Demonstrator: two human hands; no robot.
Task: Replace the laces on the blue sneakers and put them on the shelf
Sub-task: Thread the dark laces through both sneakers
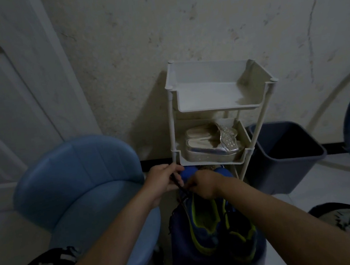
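head cam | 1 view | faces forward-down | near hands (184, 181)

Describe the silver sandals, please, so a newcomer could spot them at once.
A white rack stands against the wall, between a blue chair and a dark bin. The silver sandals lie on its middle tier. They are shiny with studded straps, unlike the blue sneakers in front.

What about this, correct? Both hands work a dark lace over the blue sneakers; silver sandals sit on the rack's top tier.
One error. The head view shows the silver sandals on the second tier down of the rack, not the top tier. The rest holds: left hand and right hand both pinch the dark lace over the blue sneakers.
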